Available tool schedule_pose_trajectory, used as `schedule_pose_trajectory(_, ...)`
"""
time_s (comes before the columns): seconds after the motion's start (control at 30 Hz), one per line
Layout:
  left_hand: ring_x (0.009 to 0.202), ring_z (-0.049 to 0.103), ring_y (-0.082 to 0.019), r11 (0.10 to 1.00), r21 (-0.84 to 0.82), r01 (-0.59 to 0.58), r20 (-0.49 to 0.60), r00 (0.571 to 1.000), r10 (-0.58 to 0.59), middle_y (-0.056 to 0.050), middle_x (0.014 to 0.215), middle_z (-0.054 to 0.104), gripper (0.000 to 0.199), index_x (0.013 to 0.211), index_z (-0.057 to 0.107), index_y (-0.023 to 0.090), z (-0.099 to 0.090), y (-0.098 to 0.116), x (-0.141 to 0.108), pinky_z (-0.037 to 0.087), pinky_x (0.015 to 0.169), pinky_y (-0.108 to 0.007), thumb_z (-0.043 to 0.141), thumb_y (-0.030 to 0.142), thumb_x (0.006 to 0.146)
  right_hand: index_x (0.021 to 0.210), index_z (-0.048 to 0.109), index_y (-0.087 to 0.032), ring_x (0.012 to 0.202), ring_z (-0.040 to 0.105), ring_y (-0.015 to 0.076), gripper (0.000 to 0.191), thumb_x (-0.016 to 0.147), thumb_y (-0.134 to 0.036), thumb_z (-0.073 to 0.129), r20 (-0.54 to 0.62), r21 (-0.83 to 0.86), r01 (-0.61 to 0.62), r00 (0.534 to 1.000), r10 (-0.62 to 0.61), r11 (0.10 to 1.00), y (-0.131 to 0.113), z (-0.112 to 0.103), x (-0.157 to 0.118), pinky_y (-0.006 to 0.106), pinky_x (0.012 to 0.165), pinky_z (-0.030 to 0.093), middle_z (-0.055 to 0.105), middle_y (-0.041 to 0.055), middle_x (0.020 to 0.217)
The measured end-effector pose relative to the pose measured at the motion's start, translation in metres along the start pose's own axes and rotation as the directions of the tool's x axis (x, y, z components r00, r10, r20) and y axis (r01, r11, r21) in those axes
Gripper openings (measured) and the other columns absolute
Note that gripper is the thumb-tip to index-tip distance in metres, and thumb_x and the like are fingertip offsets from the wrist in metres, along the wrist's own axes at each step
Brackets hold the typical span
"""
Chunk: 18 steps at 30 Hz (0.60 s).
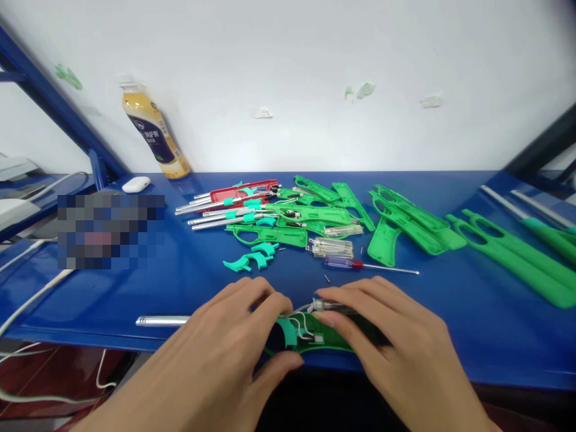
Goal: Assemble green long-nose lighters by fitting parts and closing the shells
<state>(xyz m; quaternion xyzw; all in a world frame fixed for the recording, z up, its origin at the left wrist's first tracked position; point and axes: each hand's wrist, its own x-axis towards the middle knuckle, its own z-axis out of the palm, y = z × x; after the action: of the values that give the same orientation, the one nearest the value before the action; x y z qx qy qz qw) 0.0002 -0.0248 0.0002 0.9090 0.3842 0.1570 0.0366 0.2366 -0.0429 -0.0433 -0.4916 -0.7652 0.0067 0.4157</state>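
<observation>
Near the table's front edge lies a green plastic shell (pixel 335 339) with a teal trigger piece (pixel 287 333) and white wires in it. My left hand (pixel 243 336) grips the shell's left part, thumb at the lower edge, fingers over the top. A silver tube (pixel 162 321) sticks out to the left from under this hand. My right hand (pixel 387 336) pinches a clear cylindrical part (pixel 324 305) between thumb and fingers, just above the shell. The wires run close to that part's left end.
Behind my hands lie a screwdriver (pixel 344 263), clear parts (pixel 332 247), teal triggers (pixel 255 258), green shells (pixel 407 216) and red shells (pixel 243 191). Further out are a yellow bottle (pixel 155 132), a white case (pixel 135 184) and cables (pixel 36 298) at the left.
</observation>
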Motion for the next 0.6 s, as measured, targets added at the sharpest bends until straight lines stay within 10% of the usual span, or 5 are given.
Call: schedule_pose_trajectory(0.6,0.102,0.076,-0.032,1.0,0.023,-0.015,0.0,1.0,0.015,-0.005,0.121,0.073,0.056,0.138,0.051,0.031,0.0004,-0.0006,-0.0011,0.064,0.082,-0.048,0.081,0.027,0.091,0.112,0.068,-0.031,0.091,0.073,0.0076,0.005,0.11,-0.032,0.063,0.03,0.039,-0.007,1.0,0.006,0.999,0.0009,-0.002,0.0018,0.022,0.088,0.051,0.078,-0.0115,0.101)
